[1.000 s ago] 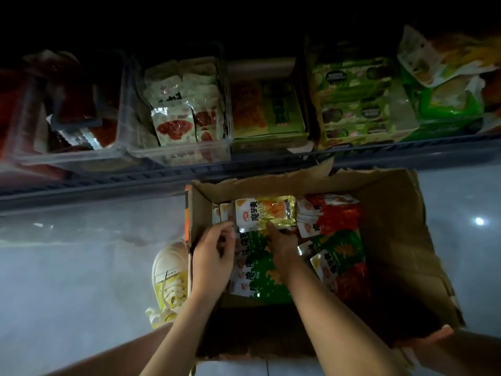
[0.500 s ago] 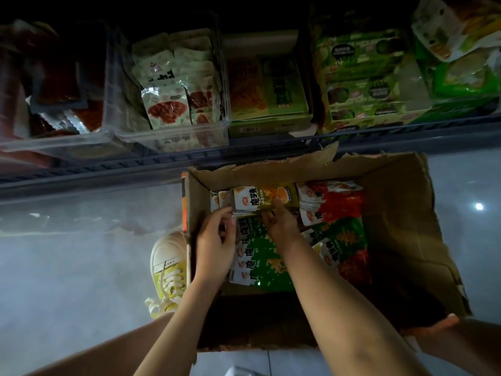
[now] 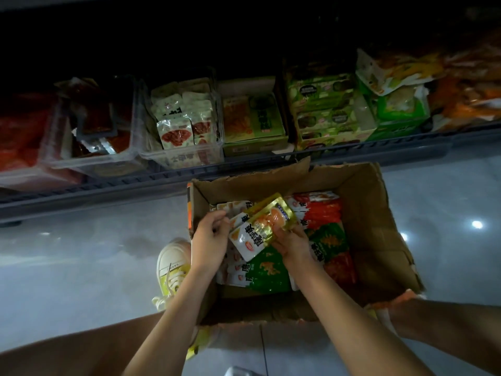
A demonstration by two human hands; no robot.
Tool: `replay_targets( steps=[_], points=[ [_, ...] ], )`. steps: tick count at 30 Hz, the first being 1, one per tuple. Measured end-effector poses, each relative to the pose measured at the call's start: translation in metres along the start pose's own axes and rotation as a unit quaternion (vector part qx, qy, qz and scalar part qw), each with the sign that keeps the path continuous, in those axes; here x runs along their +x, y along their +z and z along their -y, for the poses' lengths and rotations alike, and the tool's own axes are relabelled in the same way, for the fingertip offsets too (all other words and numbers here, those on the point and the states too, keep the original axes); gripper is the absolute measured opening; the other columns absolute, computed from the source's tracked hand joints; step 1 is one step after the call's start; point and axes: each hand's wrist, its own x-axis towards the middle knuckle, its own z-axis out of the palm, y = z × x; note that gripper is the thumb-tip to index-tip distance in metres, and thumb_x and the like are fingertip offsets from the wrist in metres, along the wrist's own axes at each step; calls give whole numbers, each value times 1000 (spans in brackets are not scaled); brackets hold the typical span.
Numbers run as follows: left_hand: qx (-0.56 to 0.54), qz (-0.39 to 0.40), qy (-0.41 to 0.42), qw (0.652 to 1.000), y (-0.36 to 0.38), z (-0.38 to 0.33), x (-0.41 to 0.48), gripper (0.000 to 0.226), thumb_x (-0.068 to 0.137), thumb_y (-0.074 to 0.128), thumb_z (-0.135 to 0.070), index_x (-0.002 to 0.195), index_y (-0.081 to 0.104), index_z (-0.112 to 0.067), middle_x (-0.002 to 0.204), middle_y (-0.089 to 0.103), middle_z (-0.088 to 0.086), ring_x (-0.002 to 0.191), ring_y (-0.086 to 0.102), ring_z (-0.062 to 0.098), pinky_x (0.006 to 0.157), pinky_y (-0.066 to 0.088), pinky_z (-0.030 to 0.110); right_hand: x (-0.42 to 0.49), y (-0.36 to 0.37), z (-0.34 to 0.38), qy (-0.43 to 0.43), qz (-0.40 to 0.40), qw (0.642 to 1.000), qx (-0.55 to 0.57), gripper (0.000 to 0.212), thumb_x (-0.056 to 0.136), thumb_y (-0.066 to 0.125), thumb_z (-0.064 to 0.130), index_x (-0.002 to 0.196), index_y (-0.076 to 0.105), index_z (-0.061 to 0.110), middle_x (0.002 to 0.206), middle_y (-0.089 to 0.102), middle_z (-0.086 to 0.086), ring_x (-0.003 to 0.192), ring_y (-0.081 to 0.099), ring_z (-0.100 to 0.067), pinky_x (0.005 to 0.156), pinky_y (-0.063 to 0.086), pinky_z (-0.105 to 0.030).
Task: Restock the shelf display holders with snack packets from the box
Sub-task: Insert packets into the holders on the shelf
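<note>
One ribbed dark shelf rail spans the upper frame, carrying two clear plastic holders among dim, murky cartons. Lower centre, one torn cardboard box holds overlapping glossy green packets and red packets, too layered to count. Above them, tilted, one gold foil packet is gripped by the right hand. The left hand has curled fingers meeting its white end, pinch unclear.

A shop: a low shelf lined with display holders of packaged snacks.

Gold packets partly cover the right hand.
</note>
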Motion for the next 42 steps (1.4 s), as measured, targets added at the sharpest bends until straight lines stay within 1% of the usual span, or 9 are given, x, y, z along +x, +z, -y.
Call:
replay_targets(
  steps=[3, 7, 14, 20, 27, 31, 34, 38, 42],
  points=[
    [-19, 95, -14, 995, 1, -18, -13, 24, 96, 52, -25, 117, 59, -16, 109, 60, -5, 102, 57, 12, 87, 44, 26, -28, -15, 20, -43, 74, 995, -48, 23, 85, 63, -2, 106, 64, 6, 106, 70, -13, 97, 66, -29, 86, 54, -42],
    [-101, 174, -3, 980, -2, -54, -42, 26, 92, 58, -31, 114, 58, -17, 101, 66, -1, 90, 66, 12, 73, 52, 20, -74, -27, 53, -124, 122, 977, -122, 22, 86, 62, 0, 107, 63, 6, 103, 70, -13, 94, 67, -28, 77, 55, -38],
    [-144, 200, 62, 967, -19, -120, -86, 62, 79, 76, -17, 132, 46, -26, 117, 64, -5, 104, 63, 13, 89, 53, 35, -155, -28, 100, -236, 123, 955, -128, 13, 88, 65, 12, 100, 60, 11, 94, 70, -9, 81, 69, -19, 66, 55, -33],
    [41, 236, 191, 952, -69, -192, -105, 63, 85, 69, -13, 136, 41, -36, 127, 50, -11, 115, 55, 18, 96, 48, 39, -209, -43, 169, -228, 246, 937, -101, 39, 78, 71, 17, 115, 63, 10, 103, 70, -11, 91, 68, -25, 78, 55, -41],
    [280, 312, 301, 856, -123, -280, -114, 61, 82, 73, -22, 136, 47, -35, 129, 48, -19, 118, 47, 3, 95, 37, 23, -270, -44, 225, -335, 279, 799, -414, 23, 74, 78, 9, 96, 71, 12, 93, 74, -4, 92, 70, -18, 86, 53, -31],
    [-64, 207, 217, 952, -142, -301, -111, 47, 85, 69, -22, 129, 54, -27, 110, 68, -3, 101, 64, 15, 81, 53, 30, -284, -43, 243, -306, 243, 888, -240, 23, 78, 71, 1, 101, 68, 3, 84, 75, -7, 78, 71, -20, 73, 58, -35],
    [-309, 97, 133, 937, -146, -302, -109, 33, 94, 56, -25, 123, 56, -9, 97, 69, 10, 87, 68, 23, 76, 58, 33, -292, -41, 258, -278, 224, 932, -51, 14, 83, 64, -1, 97, 66, 2, 80, 74, -8, 70, 71, -19, 59, 58, -31],
    [-289, 135, 115, 941, -120, -311, -120, 36, 96, 49, -36, 119, 55, -10, 111, 66, 11, 102, 65, 24, 88, 53, 37, -301, -18, 265, -310, 204, 928, 23, 19, 82, 66, 1, 101, 66, 3, 91, 73, -12, 79, 71, -24, 63, 57, -34],
    [-381, 95, 133, 910, -91, -343, -121, 25, 99, 47, -20, 123, 52, -13, 115, 65, 8, 99, 64, 20, 79, 54, 35, -311, 12, 257, -468, 156, 857, -151, 24, 78, 72, 0, 97, 64, 13, 94, 71, -7, 87, 68, -21, 78, 55, -35]
  ],
)
